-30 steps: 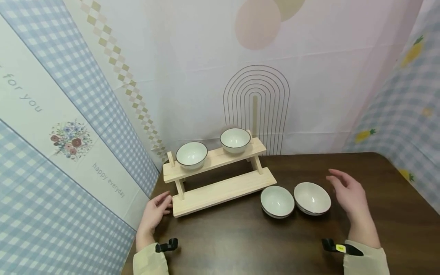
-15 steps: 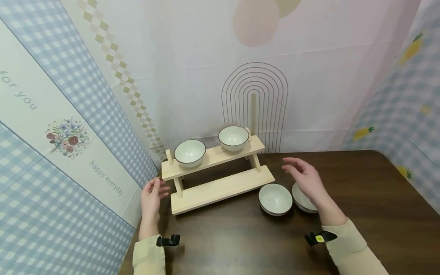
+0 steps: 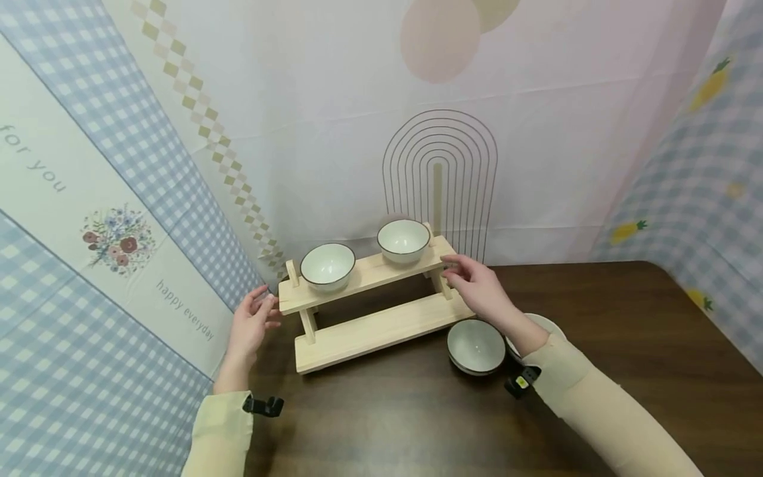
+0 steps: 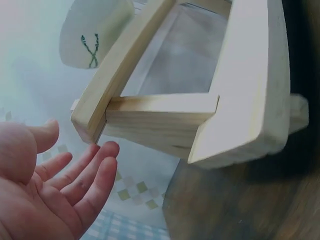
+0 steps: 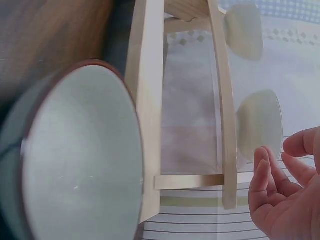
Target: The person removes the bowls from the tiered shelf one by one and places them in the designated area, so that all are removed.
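Observation:
A two-tier pale wooden rack point(image 3: 381, 328) stands on the dark table. Its upper board carries a white dark-rimmed bowl point(image 3: 328, 265) on the left and a similar bowl point(image 3: 403, 240) on the right. My left hand point(image 3: 249, 326) is beside the rack's left end, fingers loosely bent and holding nothing; its fingertips come close to the upper board's end in the left wrist view. At the other end, my right hand point(image 3: 477, 286) hovers by the upper board, thumb and fingers relaxed, nothing between them. In the right wrist view its fingertips point(image 5: 262, 155) overlap the right bowl's edge.
On the table point(image 3: 381, 424) in front of the rack's right end sits another dark-rimmed bowl point(image 3: 475, 346). Beside it a further bowl point(image 3: 545, 326) is partly hidden by my right forearm. A printed cloth point(image 3: 334, 132) hangs behind, and a checked cloth point(image 3: 149, 371) rises on the left.
My right hand has moved left from beside the table bowls to the rack's right end. My left hand has risen from the lower board's end to the upper board's. The bowls stay put.

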Tool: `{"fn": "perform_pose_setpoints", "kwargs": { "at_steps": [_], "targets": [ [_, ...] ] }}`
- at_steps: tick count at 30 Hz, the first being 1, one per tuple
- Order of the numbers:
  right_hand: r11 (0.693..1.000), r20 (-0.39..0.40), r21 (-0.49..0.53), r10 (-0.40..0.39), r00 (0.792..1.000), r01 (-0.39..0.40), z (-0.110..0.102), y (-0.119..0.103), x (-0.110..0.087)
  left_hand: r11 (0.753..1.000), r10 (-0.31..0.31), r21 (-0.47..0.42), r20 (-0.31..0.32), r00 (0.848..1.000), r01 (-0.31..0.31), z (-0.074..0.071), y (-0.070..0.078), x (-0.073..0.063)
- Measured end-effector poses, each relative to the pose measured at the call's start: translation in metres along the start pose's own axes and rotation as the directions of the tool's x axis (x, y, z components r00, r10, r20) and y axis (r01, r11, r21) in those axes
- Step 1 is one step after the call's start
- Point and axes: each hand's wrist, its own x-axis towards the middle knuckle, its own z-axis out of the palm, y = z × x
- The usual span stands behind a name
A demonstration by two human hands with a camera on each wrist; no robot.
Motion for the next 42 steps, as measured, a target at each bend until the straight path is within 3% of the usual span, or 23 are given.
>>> {"fn": "perform_pose_setpoints", "kwargs": {
  "at_steps": [8, 15, 27, 37, 42],
  "targets": [
    [0.999, -0.011, 0.033, 0.004, 1.0, -0.004, 0.004, -0.017, 0.023, 0.989, -0.053, 0.144, 0.103, 0.993, 0.038, -0.003, 0.02, 0.007],
    [0.999, -0.008, 0.011, 0.044, 0.999, -0.044, 0.005, -0.028, 0.041, 0.944, -0.039, 0.33, 0.187, 0.982, -0.025, -0.003, 0.029, 0.018],
    [0.991, -0.028, 0.074, 0.116, 0.993, -0.114, 0.009, -0.02, 0.053, 0.952, -0.097, 0.306, 0.206, 0.974, 0.03, 0.001, 0.039, 0.027],
    [0.995, 0.005, 0.067, 0.079, 0.997, -0.08, 0.018, -0.026, 0.06, 0.967, -0.11, 0.247, 0.165, 0.98, 0.067, -0.004, 0.03, 0.023],
    [0.994, -0.008, 0.077, 0.084, 0.996, -0.083, 0.024, -0.028, 0.062, 0.956, -0.091, 0.292, 0.154, 0.984, 0.042, -0.002, 0.03, 0.021]
  ]
}}
